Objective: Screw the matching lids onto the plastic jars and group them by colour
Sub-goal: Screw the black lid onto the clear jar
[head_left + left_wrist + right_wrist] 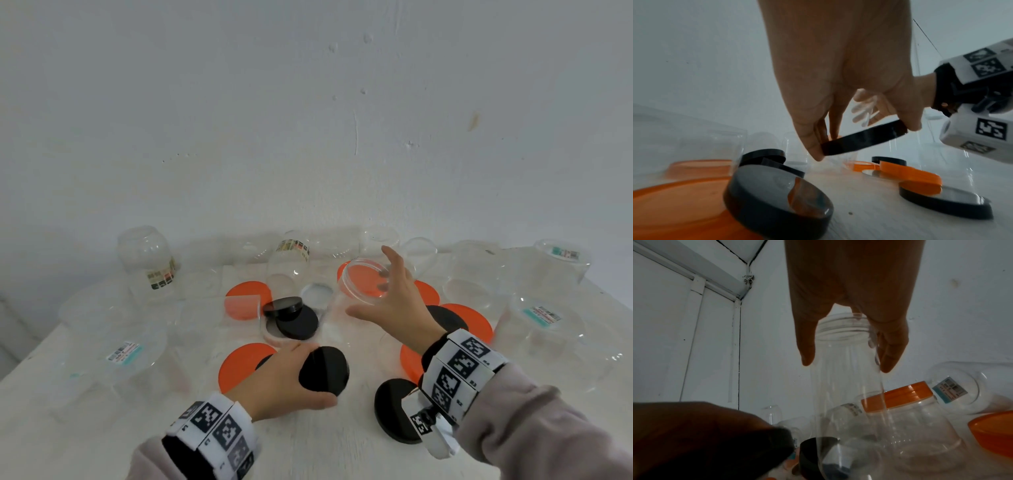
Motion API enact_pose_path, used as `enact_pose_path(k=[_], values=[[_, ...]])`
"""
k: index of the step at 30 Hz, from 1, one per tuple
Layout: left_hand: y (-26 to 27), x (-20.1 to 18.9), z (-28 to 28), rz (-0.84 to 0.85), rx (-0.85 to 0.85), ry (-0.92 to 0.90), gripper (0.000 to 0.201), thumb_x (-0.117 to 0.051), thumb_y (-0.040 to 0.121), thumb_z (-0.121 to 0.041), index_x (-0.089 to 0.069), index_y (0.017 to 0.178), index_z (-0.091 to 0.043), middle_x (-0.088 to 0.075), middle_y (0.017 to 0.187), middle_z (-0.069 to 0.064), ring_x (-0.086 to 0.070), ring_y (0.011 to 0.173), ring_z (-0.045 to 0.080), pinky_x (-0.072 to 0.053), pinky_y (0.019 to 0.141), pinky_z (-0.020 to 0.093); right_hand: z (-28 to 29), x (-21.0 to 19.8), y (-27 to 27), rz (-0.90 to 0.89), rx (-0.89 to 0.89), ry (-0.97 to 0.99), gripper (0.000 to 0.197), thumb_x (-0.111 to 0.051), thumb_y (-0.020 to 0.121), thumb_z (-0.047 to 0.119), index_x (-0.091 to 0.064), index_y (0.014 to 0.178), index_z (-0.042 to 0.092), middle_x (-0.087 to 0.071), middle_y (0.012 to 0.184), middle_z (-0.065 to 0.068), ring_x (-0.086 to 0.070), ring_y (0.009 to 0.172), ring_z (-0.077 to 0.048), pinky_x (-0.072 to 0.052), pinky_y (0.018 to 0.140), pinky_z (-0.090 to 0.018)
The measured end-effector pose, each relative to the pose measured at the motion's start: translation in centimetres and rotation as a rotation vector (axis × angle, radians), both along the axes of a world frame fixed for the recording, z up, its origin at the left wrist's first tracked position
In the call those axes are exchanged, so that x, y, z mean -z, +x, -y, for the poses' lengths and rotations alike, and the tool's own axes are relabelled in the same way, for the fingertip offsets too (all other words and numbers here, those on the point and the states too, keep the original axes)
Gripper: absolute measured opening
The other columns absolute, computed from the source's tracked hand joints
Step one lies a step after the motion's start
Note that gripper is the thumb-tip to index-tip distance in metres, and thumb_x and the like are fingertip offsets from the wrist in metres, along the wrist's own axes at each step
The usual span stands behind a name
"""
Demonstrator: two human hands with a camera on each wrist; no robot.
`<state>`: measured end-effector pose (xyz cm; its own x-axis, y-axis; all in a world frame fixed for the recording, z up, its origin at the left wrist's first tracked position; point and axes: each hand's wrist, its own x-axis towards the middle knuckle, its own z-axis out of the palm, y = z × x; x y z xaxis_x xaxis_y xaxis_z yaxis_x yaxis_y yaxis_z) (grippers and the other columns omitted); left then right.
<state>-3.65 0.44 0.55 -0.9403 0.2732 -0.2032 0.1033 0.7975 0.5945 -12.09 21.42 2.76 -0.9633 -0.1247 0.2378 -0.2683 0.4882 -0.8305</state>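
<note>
My left hand (308, 377) pinches a black lid (323, 371) by its rim between thumb and fingers, a little above the white table (325, 445); the left wrist view shows that lid (863, 139) tilted in the air. My right hand (368, 294) reaches over a tall clear jar (359, 284) at the table's middle. Its fingers are spread and fairly straight. In the right wrist view the thumb (807, 353) and fingers (890, 356) stand either side of the jar's threaded neck (840, 331). Whether they press it is unclear.
Loose orange lids (248, 299) (245, 363) (469, 318) and black lids (291, 315) (394, 411) lie scattered around my hands. Several clear jars ring them: back left (147, 260), left (120, 356), right (544, 318). One jar carries an orange lid (906, 395). A white wall stands close behind.
</note>
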Motion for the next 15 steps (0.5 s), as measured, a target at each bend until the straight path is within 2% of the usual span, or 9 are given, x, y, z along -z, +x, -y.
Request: enact_pose_path(k=[2, 4, 6, 8, 10, 13, 15], values=[[-0.1, -0.4, 0.7, -0.056, -0.041, 0.019, 0.088, -0.069, 0.07, -0.061, -0.032, 0.144, -0.032, -0.038, 0.131, -0.02, -0.04, 0.116, -0.001, -0.035, 0.092, 0.016, 0.2, 0.2, -0.1, 0.018, -0.007, 0.005, 0.116, -0.088, 0.063, 0.03, -0.009, 0.147, 0.034, -0.031, 0.135, 0.002, -0.042, 0.123, -0.016, -0.04, 0.102, -0.034], [-0.4, -0.9, 1.1, -0.111, -0.099, 0.053, 0.09, -0.069, 0.074, -0.059, -0.028, 0.148, -0.029, -0.035, 0.141, -0.015, -0.037, 0.124, 0.002, -0.031, 0.096, 0.017, 0.5, 0.5, -0.1, 0.041, -0.026, 0.029, 0.117, -0.087, 0.063, 0.029, -0.007, 0.149, 0.031, -0.03, 0.142, -0.002, -0.039, 0.126, -0.017, -0.038, 0.102, -0.032], [-0.7, -1.7, 1.4, -0.161, -0.157, 0.111, 0.091, -0.068, 0.073, -0.061, -0.03, 0.148, -0.028, -0.036, 0.142, -0.012, -0.037, 0.128, 0.006, -0.032, 0.101, 0.021, 0.8, 0.7, 0.0, 0.058, -0.047, 0.058, 0.118, -0.086, 0.063, 0.029, -0.006, 0.15, 0.029, -0.029, 0.143, -0.004, -0.038, 0.127, -0.017, -0.036, 0.102, -0.03], [-1.0, -2.6, 1.5, -0.206, -0.196, 0.194, 0.091, -0.063, 0.065, -0.068, -0.038, 0.143, -0.029, -0.045, 0.137, -0.008, -0.044, 0.125, 0.009, -0.037, 0.106, 0.029, 1.1, 0.9, 0.1, 0.075, -0.059, 0.086, 0.118, -0.086, 0.063, 0.029, -0.006, 0.149, 0.03, -0.031, 0.143, -0.006, -0.038, 0.127, -0.019, -0.036, 0.103, -0.033], [-1.3, -3.5, 1.6, -0.243, -0.227, 0.253, 0.088, -0.058, 0.06, -0.07, -0.047, 0.135, -0.026, -0.054, 0.126, -0.003, -0.05, 0.119, 0.013, -0.042, 0.104, 0.038, 1.4, 1.0, 0.2, 0.094, -0.072, 0.108, 0.118, -0.086, 0.063, 0.029, -0.005, 0.15, 0.03, -0.031, 0.144, -0.005, -0.038, 0.128, -0.019, -0.038, 0.104, -0.035], [-1.7, -4.6, 1.1, -0.318, -0.26, 0.332, 0.071, -0.054, 0.058, -0.069, -0.057, 0.116, -0.027, -0.06, 0.112, -0.002, -0.055, 0.108, 0.012, -0.046, 0.098, 0.039, 1.7, 1.2, 0.1, 0.115, -0.094, 0.115, 0.12, -0.086, 0.064, 0.03, -0.004, 0.151, 0.028, -0.031, 0.147, -0.004, -0.037, 0.13, -0.016, -0.036, 0.104, -0.031], [-2.1, -5.1, 0.6, -0.343, -0.287, 0.367, 0.068, -0.053, 0.057, -0.07, -0.057, 0.111, -0.028, -0.06, 0.109, -0.005, -0.056, 0.105, 0.011, -0.047, 0.094, 0.037, 1.9, 1.3, 0.0, 0.134, -0.113, 0.102, 0.121, -0.087, 0.063, 0.031, -0.004, 0.15, 0.028, -0.035, 0.147, -0.002, -0.039, 0.125, -0.009, -0.035, 0.099, -0.027]])
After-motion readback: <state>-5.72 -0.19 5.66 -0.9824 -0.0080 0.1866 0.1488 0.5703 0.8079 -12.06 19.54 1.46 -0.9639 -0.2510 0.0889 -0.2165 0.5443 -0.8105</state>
